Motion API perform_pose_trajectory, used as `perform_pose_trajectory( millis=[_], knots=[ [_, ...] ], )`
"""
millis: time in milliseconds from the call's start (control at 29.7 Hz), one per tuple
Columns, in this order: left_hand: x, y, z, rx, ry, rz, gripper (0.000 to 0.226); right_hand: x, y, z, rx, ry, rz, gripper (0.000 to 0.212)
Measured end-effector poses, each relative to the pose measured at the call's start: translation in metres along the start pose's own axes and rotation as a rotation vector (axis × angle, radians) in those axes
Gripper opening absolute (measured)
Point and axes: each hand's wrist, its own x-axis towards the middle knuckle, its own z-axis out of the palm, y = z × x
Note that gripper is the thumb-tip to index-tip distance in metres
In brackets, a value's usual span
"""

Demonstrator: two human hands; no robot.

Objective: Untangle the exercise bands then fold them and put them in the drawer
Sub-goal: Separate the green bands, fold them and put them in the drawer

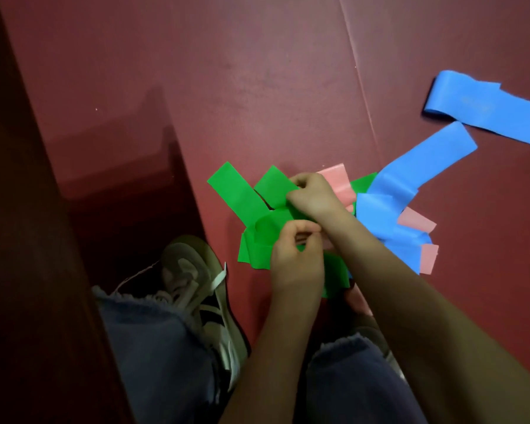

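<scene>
Fingers (302, 226) of left hand (297, 261) and right hand (314, 197) pinch the green band (236, 194) bunched between them.

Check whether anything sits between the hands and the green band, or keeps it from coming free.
Nothing separates them: the left hand and right hand both grip the green band. The pink band and blue band cross it just beyond the right hand, tangled with it. No drawer is identifiable in view.
</scene>
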Motion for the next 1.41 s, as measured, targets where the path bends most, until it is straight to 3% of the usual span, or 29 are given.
perform_pose_trajectory(
  millis=[101,202,336,370,471,606,808,976,1110,1245,1413],
  knots=[
    [-0.001,0.001,0.0,-0.021,0.107,-0.056,0.022,-0.022,-0.004,-0.007,0.329,0.062,-0.087,0.033],
    [0.004,0.011,-0.004,-0.113,0.215,-0.176,0.058,-0.047,-0.007,-0.015,0.581,0.041,-0.127,0.034],
    [0.003,0.019,-0.011,-0.226,0.16,-0.186,0.075,-0.079,-0.003,-0.025,0.652,-0.008,-0.181,0.029],
    [0.003,0.02,-0.013,-0.264,0.119,-0.184,0.07,-0.086,0.001,-0.023,0.638,-0.032,-0.201,0.029],
    [0.0,0.019,-0.009,-0.354,-0.057,-0.192,0.012,-0.104,0.022,-0.015,0.669,-0.077,-0.14,0.023],
    [-0.001,0.017,-0.009,-0.274,-0.177,-0.174,0.022,-0.113,0.041,-0.012,0.79,-0.034,-0.061,0.029],
    [0.002,0.017,-0.017,-0.413,-0.335,-0.283,0.02,-0.112,0.027,-0.023,0.68,-0.053,-0.285,0.036],
    [0.006,0.027,-0.019,-0.374,-0.173,-0.146,0.024,-0.106,0.015,-0.027,0.603,-0.062,-0.344,0.021],
    [0.009,0.038,-0.02,-0.42,-0.072,-0.055,0.027,-0.097,0.021,-0.017,0.601,-0.003,-0.269,0.031],
    [0.01,0.044,-0.022,-0.43,-0.02,-0.012,0.03,-0.097,0.021,-0.015,0.562,-0.014,-0.29,0.016],
    [0.007,0.041,-0.023,-0.469,-0.147,-0.052,0.017,-0.097,0.023,-0.013,0.487,0.021,-0.326,0.007]
  ],
)
